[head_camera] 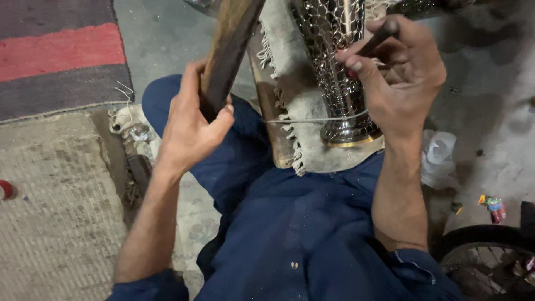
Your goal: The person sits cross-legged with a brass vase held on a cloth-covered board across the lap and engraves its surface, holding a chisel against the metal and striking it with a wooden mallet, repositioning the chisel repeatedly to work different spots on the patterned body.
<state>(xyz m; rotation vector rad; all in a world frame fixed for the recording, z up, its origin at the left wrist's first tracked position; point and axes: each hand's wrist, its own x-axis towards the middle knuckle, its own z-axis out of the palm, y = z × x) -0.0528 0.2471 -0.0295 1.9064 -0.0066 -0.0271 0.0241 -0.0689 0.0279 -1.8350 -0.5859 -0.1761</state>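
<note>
A wooden mallet (pixel 225 53) is clamped in the left hand (pixel 189 125). A dark punch (pixel 379 38) is pinched in the right hand (pixel 404 75), its axis toward eight o'clock onto the embossed metal vessel (pixel 337 61), which lies at three o'clock of the mallet on a frayed cloth (pixel 304 111).

A floor-level metalworking workshop

The person sits on a stained concrete floor (pixel 490 111) scattered with scraps and wrappers, a worn woven mat (pixel 50 195) and a red-striped rug (pixel 56 50) beside them. An embossed, shiny metal vessel (pixel 334 61) rests on a frayed cloth pad (pixel 306 139) over a wooden board (pixel 273 122) in the lap. A spoked wheel (pixel 485 262) shows at the lower right edge.
</note>
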